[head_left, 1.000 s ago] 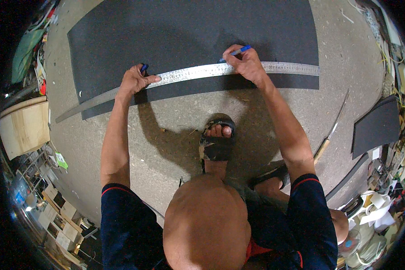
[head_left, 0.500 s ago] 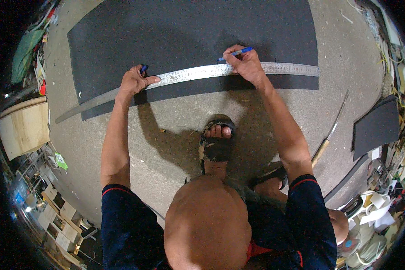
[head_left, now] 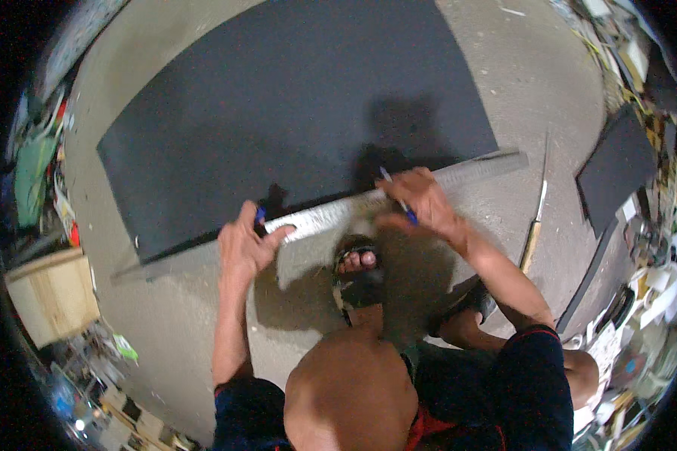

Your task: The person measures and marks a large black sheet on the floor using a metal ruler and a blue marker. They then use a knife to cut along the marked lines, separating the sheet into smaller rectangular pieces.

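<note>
A large black sheet [head_left: 278, 120] lies on the floor in front of me. Along its near edge runs a long metal ruler [head_left: 323, 218], blurred at both ends, which stick out past the sheet's corners. My left hand [head_left: 242, 244] grips the ruler left of its middle, thumb on top, and a small blue piece [head_left: 260, 215] pokes out by its index finger. In my right hand [head_left: 431, 207] is a blue pen [head_left: 386, 175], held crosswise with its ends showing. That hand is smeared by motion and overlaps the ruler; whether it grips the ruler too is hidden.
Right of me a knife with a wooden handle [head_left: 532, 244] lies on the concrete floor. Beyond it are a smaller black sheet [head_left: 620, 169] and a narrow black strip [head_left: 590, 274]. A wooden box [head_left: 53, 297] stands at left; clutter lines both sides.
The ruler has come toward me, from on top of the sheet to its near edge, with both hands. The pen has turned in my right hand. The whole view has tilted.
</note>
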The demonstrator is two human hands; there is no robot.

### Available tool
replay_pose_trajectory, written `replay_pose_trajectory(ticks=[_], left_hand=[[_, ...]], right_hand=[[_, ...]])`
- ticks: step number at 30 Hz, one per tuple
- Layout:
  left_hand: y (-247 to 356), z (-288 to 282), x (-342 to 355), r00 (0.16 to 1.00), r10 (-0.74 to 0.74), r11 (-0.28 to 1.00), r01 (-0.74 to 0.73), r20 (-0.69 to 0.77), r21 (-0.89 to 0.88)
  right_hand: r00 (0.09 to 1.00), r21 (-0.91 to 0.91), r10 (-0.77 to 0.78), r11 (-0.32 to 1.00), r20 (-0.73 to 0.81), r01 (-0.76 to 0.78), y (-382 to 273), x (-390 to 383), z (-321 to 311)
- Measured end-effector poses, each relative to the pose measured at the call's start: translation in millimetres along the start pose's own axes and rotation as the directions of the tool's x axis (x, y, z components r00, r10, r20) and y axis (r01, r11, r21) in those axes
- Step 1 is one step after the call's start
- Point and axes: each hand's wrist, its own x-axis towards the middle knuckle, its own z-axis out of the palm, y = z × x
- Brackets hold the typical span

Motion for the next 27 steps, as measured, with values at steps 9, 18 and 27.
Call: replay_pose_trajectory(ticks=[9, 18, 27], left_hand=[[129.7, -10.5, 33.3, 0.895, 0.441, 0.897, -0.438, 0.065, -0.063], [211.4, 27.3, 92.2, 0.518, 0.832, 0.55, -0.819, 0.198, -0.165], [228.3, 31.5, 193.4, 0.442, 0.832, 0.503, -0.857, 0.335, -0.116]], right_hand=[[0.925, 0.067, 0.375, 0.926, -0.065, -0.371, -19.9, -95.8, -106.7], [0.738, 0.055, 0.659, 0.75, -0.143, -0.659, -68.8, -183.2, -85.9], [0.643, 0.237, 0.66, 0.746, -0.388, -0.623, -69.5, -107.4, -26.7]])
